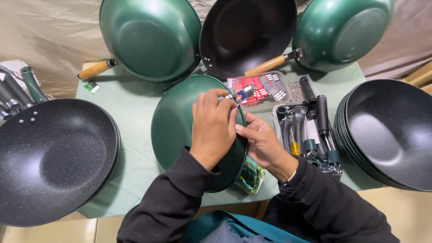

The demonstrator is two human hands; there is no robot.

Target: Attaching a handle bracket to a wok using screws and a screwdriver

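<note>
A green wok (173,128) stands on its edge in front of me, its outer side facing left. My left hand (212,128) lies over its rim and pinches a small metal handle bracket (243,93) at the top of the rim. My right hand (261,141) grips the rim from the right side, fingers pressed against the wok's edge. Both sleeves are black.
Two green woks (150,38) (342,31) and a black one (247,36) with wooden handles lean at the back. Black woks are stacked at the left (54,157) and right (391,132). A tray of tools (310,132) and a box of red packets (261,90) sit on the green table.
</note>
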